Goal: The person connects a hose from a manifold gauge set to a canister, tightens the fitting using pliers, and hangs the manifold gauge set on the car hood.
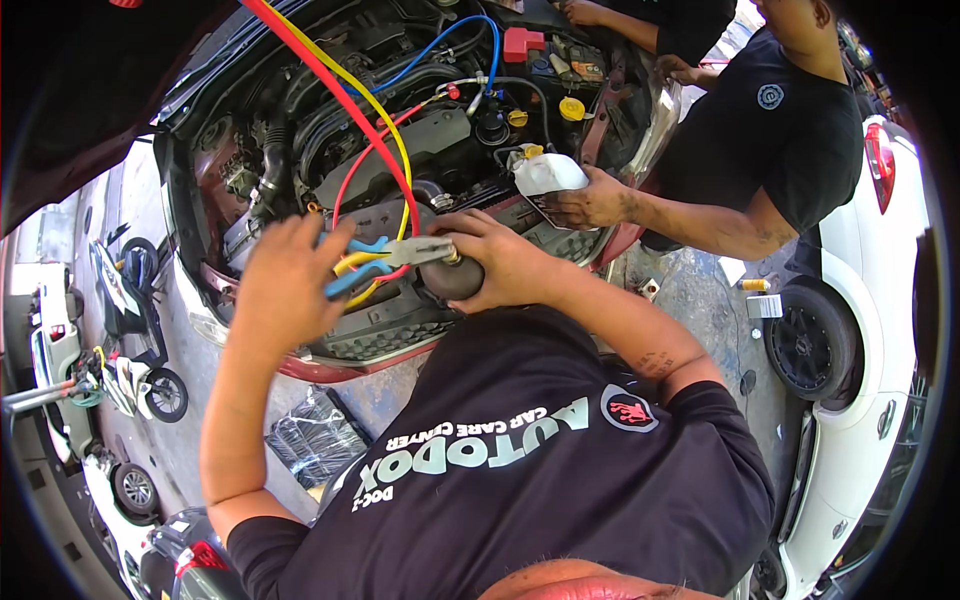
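Observation:
My left hand [285,270] grips the blue handles of a pair of pliers [410,251], whose jaws reach to a small brass fitting atop a dark rounded object [452,280]. My right hand [495,250] holds that object, with fingers curled round it near the plier jaws. A thick red hose [375,140] and a thinner yellow hose [398,140] hang down over the open engine bay [420,145] and pass behind the pliers. Exactly what the jaws grip is hard to make out.
At right, a co-worker [750,130] holds a white container [548,178] over the engine bay; another person's arm [600,18] reaches in behind. A white car [850,450] with a black wheel [810,340] stands right. A scooter [130,300] and wrapped item [315,450] are at left.

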Action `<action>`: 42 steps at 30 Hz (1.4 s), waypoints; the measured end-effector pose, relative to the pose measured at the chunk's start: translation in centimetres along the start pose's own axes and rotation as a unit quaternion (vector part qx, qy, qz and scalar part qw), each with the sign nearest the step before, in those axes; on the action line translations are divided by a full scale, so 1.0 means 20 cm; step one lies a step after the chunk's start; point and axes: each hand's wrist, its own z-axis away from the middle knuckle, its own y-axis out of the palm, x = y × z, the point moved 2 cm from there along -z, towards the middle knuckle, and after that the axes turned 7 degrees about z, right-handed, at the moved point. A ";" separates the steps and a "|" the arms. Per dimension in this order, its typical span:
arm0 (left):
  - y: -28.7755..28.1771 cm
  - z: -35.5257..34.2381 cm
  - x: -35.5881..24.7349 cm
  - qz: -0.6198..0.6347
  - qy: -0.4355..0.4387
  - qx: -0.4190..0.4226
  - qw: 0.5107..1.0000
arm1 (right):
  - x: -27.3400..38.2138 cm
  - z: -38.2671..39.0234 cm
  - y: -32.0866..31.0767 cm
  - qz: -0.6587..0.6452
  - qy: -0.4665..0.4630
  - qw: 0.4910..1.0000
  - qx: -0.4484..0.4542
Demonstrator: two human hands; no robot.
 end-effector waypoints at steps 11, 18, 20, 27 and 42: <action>0.10 -0.15 0.05 0.009 0.110 -0.057 0.992 | -0.14 -0.02 -0.18 0.048 -0.089 0.993 0.059; 0.08 -0.43 0.14 -0.076 0.323 -0.030 0.943 | -0.08 -0.06 -0.17 0.017 -0.166 0.968 0.188; 0.12 -0.42 0.13 -0.026 0.318 -0.026 0.948 | -0.11 -0.04 -0.16 0.033 -0.171 0.971 0.164; 0.13 -0.20 -0.13 0.084 -0.077 0.025 0.993 | -0.17 0.03 -0.20 0.088 0.041 0.994 -0.046; 0.09 -0.21 -0.14 0.046 -0.006 0.008 0.999 | -0.14 0.05 -0.20 0.087 0.037 0.995 -0.021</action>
